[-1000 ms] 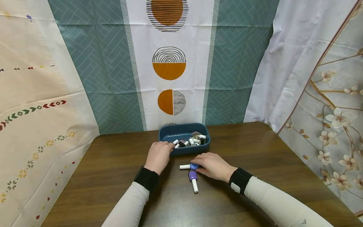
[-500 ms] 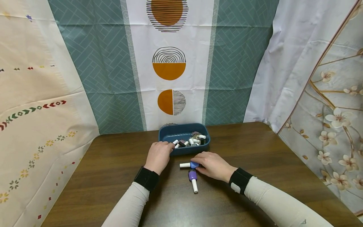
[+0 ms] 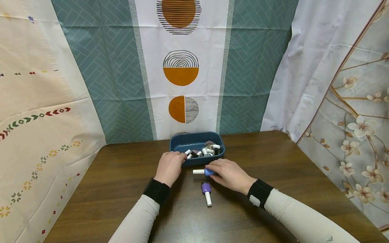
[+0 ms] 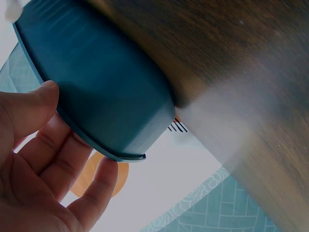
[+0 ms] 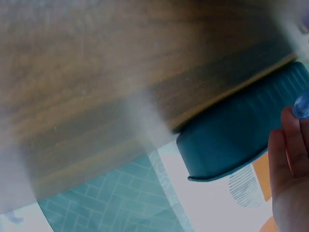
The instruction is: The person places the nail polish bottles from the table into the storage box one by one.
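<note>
In the head view, my left hand [image 3: 170, 166] grips the near left rim of a dark blue plastic bin [image 3: 199, 161]. The left wrist view shows the thumb on the bin's outer wall [image 4: 111, 87] and fingers behind the rim. My right hand [image 3: 229, 173] pinches a blue nail polish bottle [image 3: 209, 172] by its glass part, its white cap pointing left. It hangs a little above the table, just in front of the bin. In the right wrist view only the bottle's round base [image 5: 301, 105] shows. A purple nail polish bottle [image 3: 206, 188] lies nearer, white cap towards me.
Several nail polish bottles [image 3: 209, 151] with white or black caps lie jumbled in the bin, mostly on its right side. The brown wooden table [image 3: 121, 189] carries the bin near its back edge. Patterned cloths [image 3: 118, 67] hang behind and at both sides.
My right hand has raised the blue nail polish bottle and moved it slightly away from me, off the purple one. My left hand stays on the bin's rim.
</note>
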Demonstrator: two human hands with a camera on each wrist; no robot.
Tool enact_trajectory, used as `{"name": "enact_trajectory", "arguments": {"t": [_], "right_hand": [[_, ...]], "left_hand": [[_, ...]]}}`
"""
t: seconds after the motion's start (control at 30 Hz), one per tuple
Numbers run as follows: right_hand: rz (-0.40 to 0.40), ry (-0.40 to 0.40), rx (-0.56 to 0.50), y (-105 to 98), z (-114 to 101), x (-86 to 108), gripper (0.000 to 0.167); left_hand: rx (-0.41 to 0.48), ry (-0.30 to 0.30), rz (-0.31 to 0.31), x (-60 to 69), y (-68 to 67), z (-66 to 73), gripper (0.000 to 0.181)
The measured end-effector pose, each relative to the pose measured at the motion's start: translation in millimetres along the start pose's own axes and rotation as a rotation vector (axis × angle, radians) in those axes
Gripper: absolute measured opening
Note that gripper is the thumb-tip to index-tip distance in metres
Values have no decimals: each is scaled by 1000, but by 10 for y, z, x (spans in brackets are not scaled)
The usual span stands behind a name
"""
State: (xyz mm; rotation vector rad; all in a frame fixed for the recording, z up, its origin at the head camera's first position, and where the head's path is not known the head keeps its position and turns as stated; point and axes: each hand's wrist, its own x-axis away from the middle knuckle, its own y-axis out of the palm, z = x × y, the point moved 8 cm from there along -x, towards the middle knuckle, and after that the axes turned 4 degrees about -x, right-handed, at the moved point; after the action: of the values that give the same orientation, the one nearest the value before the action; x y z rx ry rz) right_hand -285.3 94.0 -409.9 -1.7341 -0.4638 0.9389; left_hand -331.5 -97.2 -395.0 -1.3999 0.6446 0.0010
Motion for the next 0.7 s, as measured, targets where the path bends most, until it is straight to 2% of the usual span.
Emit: {"name": "enact_trajectory", "arguments": {"t": [0.13, 0.33, 0.7], "right_hand": [[63, -1, 37, -117, 4, -26, 45], [132, 40, 70, -265, 55, -91, 47], [209, 117, 76, -357, 167, -246, 47]], "left_hand": [[-7, 3, 2, 7, -2, 6, 14], [-15, -1, 2, 6, 0, 4, 14], [1, -3, 9, 3, -2, -9, 13]]}}
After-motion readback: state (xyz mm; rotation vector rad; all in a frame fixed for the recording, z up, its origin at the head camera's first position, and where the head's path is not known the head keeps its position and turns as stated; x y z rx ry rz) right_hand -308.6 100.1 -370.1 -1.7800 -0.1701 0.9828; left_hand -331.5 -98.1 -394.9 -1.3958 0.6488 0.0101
